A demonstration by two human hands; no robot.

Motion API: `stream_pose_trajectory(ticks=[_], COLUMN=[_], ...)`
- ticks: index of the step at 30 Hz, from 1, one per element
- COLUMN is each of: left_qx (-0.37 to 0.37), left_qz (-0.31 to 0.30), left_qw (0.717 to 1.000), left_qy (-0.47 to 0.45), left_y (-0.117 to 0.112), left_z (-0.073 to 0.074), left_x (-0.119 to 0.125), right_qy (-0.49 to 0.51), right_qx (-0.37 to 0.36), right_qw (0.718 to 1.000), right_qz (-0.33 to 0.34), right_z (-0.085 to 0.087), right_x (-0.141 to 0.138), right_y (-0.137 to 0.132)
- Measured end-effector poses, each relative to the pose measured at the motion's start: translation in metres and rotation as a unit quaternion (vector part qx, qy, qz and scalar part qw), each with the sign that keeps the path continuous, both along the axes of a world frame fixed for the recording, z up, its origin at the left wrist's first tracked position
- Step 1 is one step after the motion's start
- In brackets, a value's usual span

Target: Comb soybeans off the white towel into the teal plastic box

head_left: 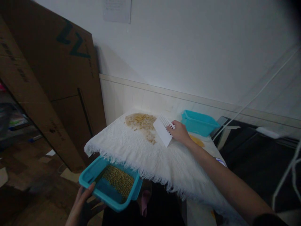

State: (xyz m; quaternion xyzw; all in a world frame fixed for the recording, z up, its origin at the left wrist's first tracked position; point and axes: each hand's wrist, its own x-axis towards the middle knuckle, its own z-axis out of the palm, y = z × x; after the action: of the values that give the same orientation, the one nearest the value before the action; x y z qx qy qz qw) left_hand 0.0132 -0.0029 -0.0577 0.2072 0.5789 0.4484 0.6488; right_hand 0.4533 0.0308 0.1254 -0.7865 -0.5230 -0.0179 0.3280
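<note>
Below the table's front edge, my left hand point(82, 201) grips a blue plastic bin point(86, 175) by its near left rim, thumb over the edge. Yellowish soybeans point(119, 182) lie inside, gathered toward its right side. My right hand point(180, 131) pinches a white card point(162, 130) with a row of dark marks or holes along one edge. The card stands tilted on the white fringed cloth point(131, 147), just right of a spread pile of beans and pale grains point(141, 121). A smaller scatter trails from the pile toward the front.
A second blue bin point(199, 122) stands at the table's back right, with a yellow patch point(197, 140) beside it. A tall cardboard box point(68, 78) rises on the left. A white cable point(254, 94) slants down at the right, and the wall point(188, 47) borders the table behind.
</note>
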Motion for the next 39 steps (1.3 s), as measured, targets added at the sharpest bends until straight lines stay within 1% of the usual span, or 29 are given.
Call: stream_pose_trajectory(ticks=[6,14,20,24,29,34,39], left_qx=[0.003,0.006,0.013,0.02,0.005,-0.002,0.004], left_qz=[-0.001,-0.022,-0.031,-0.024,-0.012,-0.01,-0.015], left_qw=[0.999,0.997,0.998,0.997,0.996,0.999,0.998], left_qy=[0.033,0.068,0.061,0.067,0.083,0.052,0.057], left_y=[-0.003,-0.003,-0.007,-0.005,-0.001,-0.001,-0.001], left_z=[0.009,0.007,0.013,0.009,0.001,0.001,0.003], left_x=[0.004,0.006,0.008,0.008,0.007,0.008,0.004], right_qy=[-0.059,-0.101,-0.107,-0.128,-0.146,-0.142,-0.154], right_qx=[-0.039,-0.082,-0.096,-0.072,-0.036,-0.022,-0.025], right_qw=[0.997,0.987,0.981,0.981,0.977,0.975,0.966], right_qz=[0.039,0.096,0.13,0.128,0.15,0.17,0.207], right_z=[0.006,0.019,0.023,0.02,0.009,-0.004,-0.011], right_x=[-0.019,-0.038,-0.046,-0.038,-0.028,-0.033,-0.037], right_y=[0.001,-0.002,-0.009,-0.003,0.024,0.048,0.05])
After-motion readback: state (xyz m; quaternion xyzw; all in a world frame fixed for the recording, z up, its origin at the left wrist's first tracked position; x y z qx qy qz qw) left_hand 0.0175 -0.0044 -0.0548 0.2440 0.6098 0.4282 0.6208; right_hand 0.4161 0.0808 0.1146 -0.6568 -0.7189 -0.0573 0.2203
